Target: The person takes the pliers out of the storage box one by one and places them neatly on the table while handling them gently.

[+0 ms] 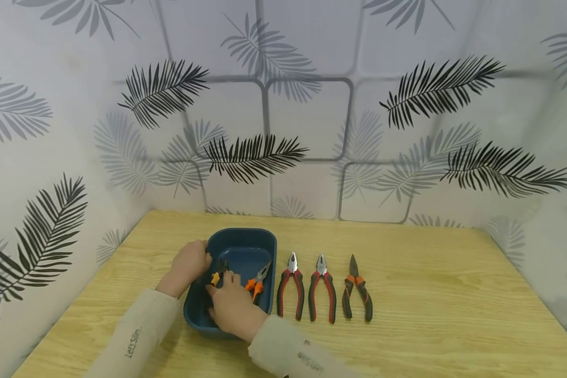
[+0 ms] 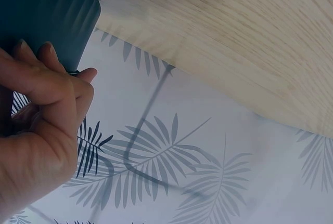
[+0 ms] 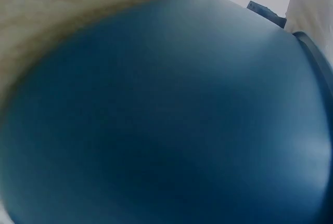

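A dark blue bin [image 1: 242, 236] stands on the left part of the table. My left hand [image 1: 192, 261] grips its left rim; in the left wrist view curled fingers [image 2: 57, 91] hold the edge of the bin [image 2: 49, 16]. Reaching inside, my right hand [image 1: 236, 306] has its thumb and fingers round the yellow-handled pliers [image 1: 214, 279], whose dark head shows beyond the fingers. Orange-handled pliers [image 1: 258, 286] lie beside that hand in the bin. The bin's blue wall [image 3: 171, 109] fills the right wrist view, where the hand is out of sight.
To the right of the bin, two red-and-black pliers [image 1: 291, 286] [image 1: 322, 289] and orange-and-black long-nose pliers [image 1: 356, 289] lie in a row, heads pointing away. The wooden table [image 1: 453, 294] meets a leaf-patterned wall [image 1: 307, 189] at its back edge.
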Tool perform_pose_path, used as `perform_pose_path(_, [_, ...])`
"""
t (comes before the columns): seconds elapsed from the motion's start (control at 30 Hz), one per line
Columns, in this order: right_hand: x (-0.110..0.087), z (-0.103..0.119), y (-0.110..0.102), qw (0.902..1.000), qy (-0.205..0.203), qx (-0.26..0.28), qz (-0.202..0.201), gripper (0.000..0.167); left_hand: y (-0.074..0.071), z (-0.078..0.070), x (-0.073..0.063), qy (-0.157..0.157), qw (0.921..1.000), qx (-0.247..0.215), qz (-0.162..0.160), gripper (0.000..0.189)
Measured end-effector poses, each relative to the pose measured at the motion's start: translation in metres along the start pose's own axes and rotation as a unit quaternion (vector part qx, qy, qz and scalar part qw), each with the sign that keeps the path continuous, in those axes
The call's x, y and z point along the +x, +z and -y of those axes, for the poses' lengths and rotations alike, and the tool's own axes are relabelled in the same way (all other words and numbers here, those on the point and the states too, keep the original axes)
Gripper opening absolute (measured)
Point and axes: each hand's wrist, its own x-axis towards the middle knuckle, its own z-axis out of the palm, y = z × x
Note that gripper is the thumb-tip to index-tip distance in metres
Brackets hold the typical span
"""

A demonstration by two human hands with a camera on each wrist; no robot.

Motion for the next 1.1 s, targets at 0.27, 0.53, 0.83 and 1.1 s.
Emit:
perform_pose_path(0.27, [0.004, 0.009, -0.005, 0.9957, 0.017, -0.073, 0.055, 0.046, 0.003, 0.005, 0.005, 0.007, 0.9999, -0.014, -0.005, 0.041])
perform_pose_path(0.53, [0.002, 0.006, -0.003, 0.9929, -0.014, -0.115, 0.025, 0.037, 0.000, 0.001, 0.000, 0.009, 0.9999, 0.009, -0.004, 0.036])
perform_pose_path(0.83, [0.004, 0.005, -0.003, 0.9928, -0.022, -0.116, -0.021, 0.024, 0.001, 0.002, 0.002, 0.008, 0.9999, 0.009, -0.011, 0.036])
perform_pose_path(1.1, [0.012, 0.007, 0.005, 0.9903, -0.010, -0.124, -0.062, 0.010, 0.002, 0.003, 0.003, 0.008, 0.9999, 0.008, -0.012, 0.038])
